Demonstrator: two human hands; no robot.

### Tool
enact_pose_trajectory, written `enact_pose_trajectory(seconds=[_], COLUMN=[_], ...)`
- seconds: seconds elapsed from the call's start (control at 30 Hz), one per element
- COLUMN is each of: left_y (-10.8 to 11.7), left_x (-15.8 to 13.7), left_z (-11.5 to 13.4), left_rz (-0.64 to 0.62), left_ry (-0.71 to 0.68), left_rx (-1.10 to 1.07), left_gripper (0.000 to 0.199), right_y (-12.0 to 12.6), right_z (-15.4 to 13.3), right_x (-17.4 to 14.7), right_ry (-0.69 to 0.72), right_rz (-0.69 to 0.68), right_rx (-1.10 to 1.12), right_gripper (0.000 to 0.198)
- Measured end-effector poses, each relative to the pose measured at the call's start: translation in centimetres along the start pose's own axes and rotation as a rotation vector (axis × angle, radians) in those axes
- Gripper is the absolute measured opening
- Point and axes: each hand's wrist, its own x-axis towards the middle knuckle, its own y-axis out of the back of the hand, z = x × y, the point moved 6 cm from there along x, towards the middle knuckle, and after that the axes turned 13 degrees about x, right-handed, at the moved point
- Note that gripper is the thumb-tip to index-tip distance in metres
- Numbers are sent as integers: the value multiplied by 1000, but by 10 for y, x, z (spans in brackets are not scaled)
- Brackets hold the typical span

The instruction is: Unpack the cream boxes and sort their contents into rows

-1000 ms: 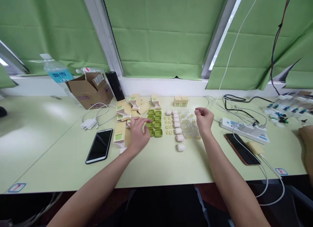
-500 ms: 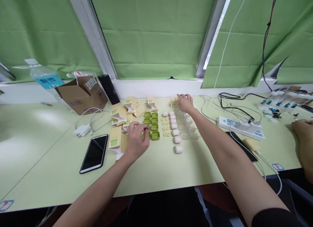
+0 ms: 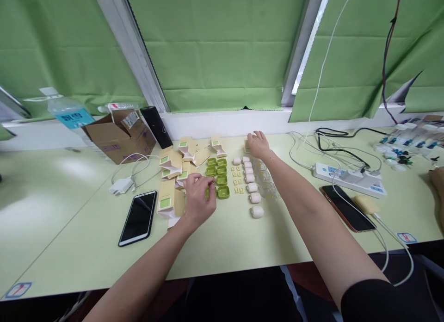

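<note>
My left hand (image 3: 200,197) hovers over the front left of several small green trays (image 3: 223,192), its thumb and fingers curled together. What lies in those fingers is hidden. At the back, my right hand (image 3: 258,145) has its bent fingers over a small cream carton (image 3: 247,147), which it mostly covers. Between the hands run a double row of little yellow clips (image 3: 237,175) and a column of white, rounded pieces (image 3: 255,198). Clear plastic pieces (image 3: 267,185) lie under my right forearm. Several folded cream cartons (image 3: 169,199) with green labels crowd beside my left hand.
A phone (image 3: 138,219) and a white charger (image 3: 120,186) lie at left. Behind them stand an opened cardboard box (image 3: 120,139), a water bottle and a black cylinder (image 3: 157,126). To the right are a power strip (image 3: 348,178), cables, another phone (image 3: 347,208) and part of another person's arm.
My right hand has shifted left over the small cream carton, hiding more of it. My left hand stays by the green trays. The view has moved slightly, and the other person's hand has drawn right.
</note>
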Motion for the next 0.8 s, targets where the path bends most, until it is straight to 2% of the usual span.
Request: enact_pose_trajectory(seconds=[0.2, 0.27, 0.37, 0.43, 0.5, 0.57, 0.63, 0.7, 0.8], left_y=[-2, -2, -1, -1, -1, -3, -6, -7, -8], left_x=[-2, -3, -2, 0, 3, 7, 8, 6, 4], left_z=[0, -1, -3, -7, -10, -10, -5, 1, 5], left_rz=[-12, -13, -18, -37, -76, -179, -336, -467, -480], left_ry=[3, 22, 62, 101, 120, 86, 14, -49, -54], left_rx=[-29, -36, -75, -133, -242, -409, -560, -624, -610], left_gripper=[15, 15, 18, 23, 38, 61, 77, 78, 63], right_y=[24, 37, 62, 76, 87, 94, 96, 94, 84], right_z=[-11, -19, -40, -61, -89, -114, -134, -147, -151], right_x=[-10, -20, -50, -81, -114, -146, -173, -192, -203], right_ry=[8, 10, 57, 154, 329, 499, 659, 772, 813], right_rz=[88, 167, 371, 448, 444, 432, 453, 488, 517], right_rx=[47, 108, 353, 521, 631, 652, 621, 575, 568], right_gripper=[48, 49, 49, 52, 55, 58, 61, 61, 59])
